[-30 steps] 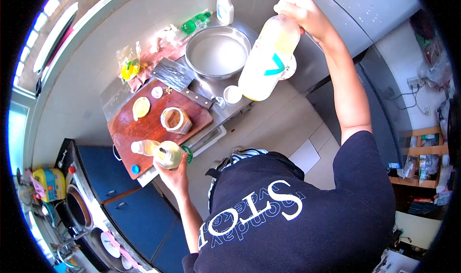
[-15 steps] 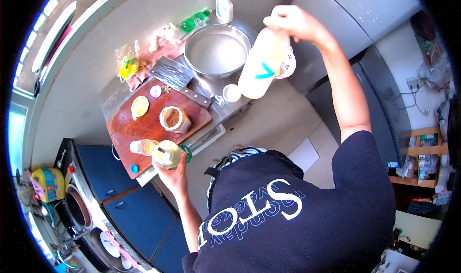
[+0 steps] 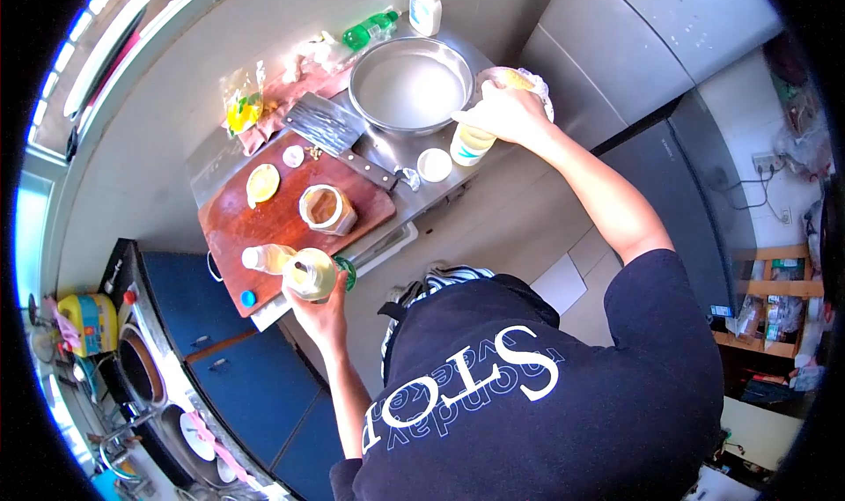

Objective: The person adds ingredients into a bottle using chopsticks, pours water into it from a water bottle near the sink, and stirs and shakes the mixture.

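My left hand (image 3: 324,312) is wrapped round an upright bottle (image 3: 310,274) of pale liquid at the near edge of the cutting board (image 3: 238,202). A second small bottle (image 3: 267,258) and green plastic (image 3: 347,273) are beside it. My right hand (image 3: 509,114) is closed on the top of a container with a teal mark (image 3: 471,144), at the counter's right side; the hand hides its upper part. On the board are an open jar (image 3: 326,209) with brown contents, a cut lemon (image 3: 262,183), a white cap (image 3: 293,156) and a blue cap (image 3: 248,298).
A large steel bowl (image 3: 411,84), a cleaver (image 3: 326,127), a white lid (image 3: 434,165), a green bottle (image 3: 370,30) and a spray bottle (image 3: 425,3) are on the counter. A patterned bowl (image 3: 541,87) sits behind my right hand. Blue cabinets (image 3: 251,386) stand lower left.
My right hand has come down with the container, which was raised and tilted and is now lower, by the patterned bowl. My left hand still holds its bottle. The view has shifted slightly.
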`<move>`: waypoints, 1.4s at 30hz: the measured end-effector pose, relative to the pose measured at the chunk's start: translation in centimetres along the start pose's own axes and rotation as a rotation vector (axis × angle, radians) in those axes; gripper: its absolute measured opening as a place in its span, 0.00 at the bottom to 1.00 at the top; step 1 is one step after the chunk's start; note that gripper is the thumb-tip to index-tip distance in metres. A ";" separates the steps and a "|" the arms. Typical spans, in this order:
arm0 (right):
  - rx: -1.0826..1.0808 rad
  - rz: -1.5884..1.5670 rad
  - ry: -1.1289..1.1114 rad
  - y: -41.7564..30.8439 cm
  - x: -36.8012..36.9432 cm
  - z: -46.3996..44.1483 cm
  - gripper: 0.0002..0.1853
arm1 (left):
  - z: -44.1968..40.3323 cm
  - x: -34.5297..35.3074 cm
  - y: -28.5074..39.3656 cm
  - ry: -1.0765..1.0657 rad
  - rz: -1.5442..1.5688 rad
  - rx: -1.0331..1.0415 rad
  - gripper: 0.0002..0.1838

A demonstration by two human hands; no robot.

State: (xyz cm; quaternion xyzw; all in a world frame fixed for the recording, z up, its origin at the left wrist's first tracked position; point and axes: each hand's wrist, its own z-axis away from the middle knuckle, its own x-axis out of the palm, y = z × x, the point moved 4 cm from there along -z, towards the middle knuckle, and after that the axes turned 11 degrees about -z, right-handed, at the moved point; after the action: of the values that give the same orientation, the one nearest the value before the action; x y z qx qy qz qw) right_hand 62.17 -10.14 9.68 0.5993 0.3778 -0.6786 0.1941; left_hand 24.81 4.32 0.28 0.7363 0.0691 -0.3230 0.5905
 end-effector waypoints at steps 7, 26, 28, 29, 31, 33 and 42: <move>-0.500 -0.091 -0.069 1.1 -1.3 0.6 0.23 | 0.0 0.0 0.3 -0.005 0.007 -0.005 0.43; -0.357 -0.751 -0.135 2.9 -5.5 0.6 0.21 | 0.1 0.0 0.0 0.023 0.052 -0.042 0.43; -0.428 -0.904 -0.082 2.6 -8.7 1.0 0.21 | 0.1 0.3 -0.4 0.030 0.075 -0.029 0.43; -0.476 -1.000 -0.055 2.6 -10.0 1.0 0.21 | 0.1 0.3 -0.5 0.025 0.079 -0.027 0.43; -0.617 -0.943 0.034 2.3 -12.4 1.1 0.23 | 0.1 0.3 -0.4 0.040 0.064 -0.020 0.43; -0.663 -0.927 0.122 1.4 -14.0 1.4 0.22 | 0.1 0.2 0.1 0.033 0.053 -0.017 0.43; -0.665 -1.081 0.147 1.2 -15.5 0.6 0.25 | 0.0 0.3 -0.1 0.008 0.084 -0.037 0.42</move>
State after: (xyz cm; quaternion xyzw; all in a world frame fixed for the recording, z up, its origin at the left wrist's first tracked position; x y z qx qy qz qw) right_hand 65.80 -14.31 24.18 0.2769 0.8296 -0.4841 -0.0266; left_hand 25.02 4.21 0.06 0.7288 0.0467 -0.2937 0.6168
